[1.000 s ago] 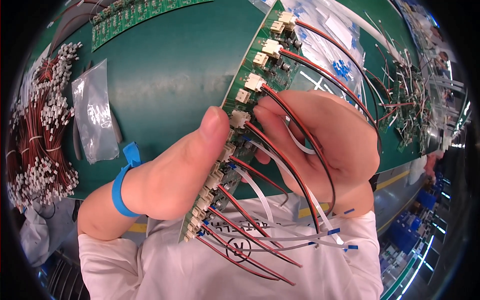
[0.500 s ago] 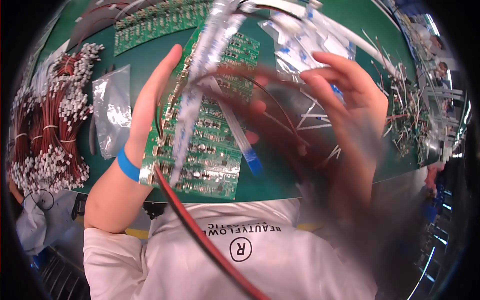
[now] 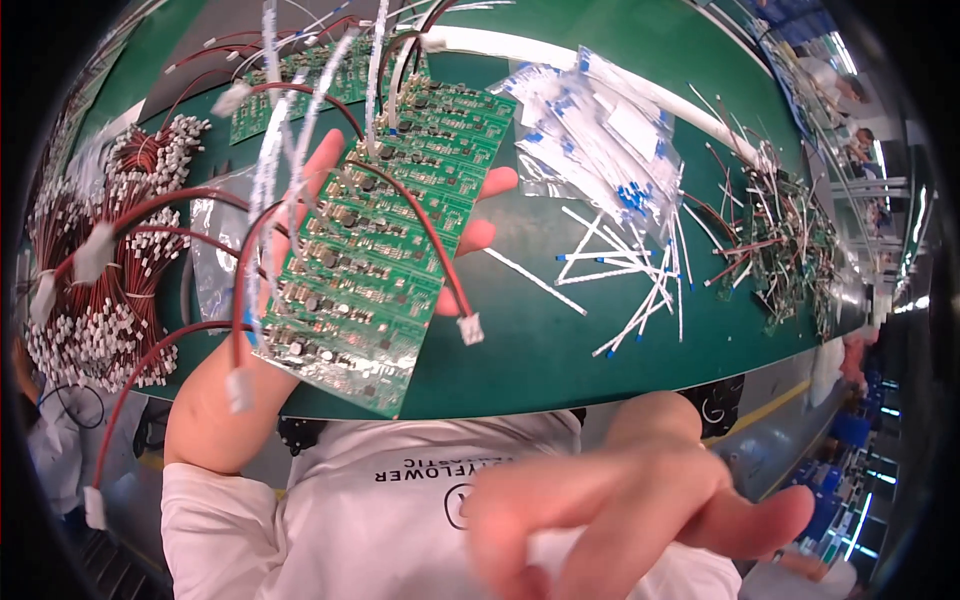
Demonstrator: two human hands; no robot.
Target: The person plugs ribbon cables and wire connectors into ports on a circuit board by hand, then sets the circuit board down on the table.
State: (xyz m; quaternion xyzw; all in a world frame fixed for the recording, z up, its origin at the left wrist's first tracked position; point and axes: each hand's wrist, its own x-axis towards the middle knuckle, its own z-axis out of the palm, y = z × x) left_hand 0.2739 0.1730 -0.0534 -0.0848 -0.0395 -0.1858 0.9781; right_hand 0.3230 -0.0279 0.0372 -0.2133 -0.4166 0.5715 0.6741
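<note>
A green circuit board panel (image 3: 375, 230), made of several joined boards, is held tilted in my left hand (image 3: 477, 236). The thumb shows at its left edge and fingertips stick out past its right edge; the palm is hidden beneath. Red-and-black wires with white plugs, such as one plug (image 3: 470, 329), hang from the panel, mostly to the left. White flat ribbon cables (image 3: 268, 190) rise from its left side. My right hand (image 3: 640, 510) is raised close to the camera at lower right, blurred, its fingers apart and nothing visible in them.
Bundled red wires with white plugs (image 3: 105, 260) lie at left beside a clear bag (image 3: 212, 245). Another green panel (image 3: 330, 85) is behind. At right are a bag of ribbon cables (image 3: 600, 130), loose strips (image 3: 640, 270) and a heap of wired boards (image 3: 785, 240).
My right hand has moved from beside the panel down toward the camera. The wires and ribbon cables have swung over to the panel's left, and the panel has tilted. My left hand keeps its hold.
</note>
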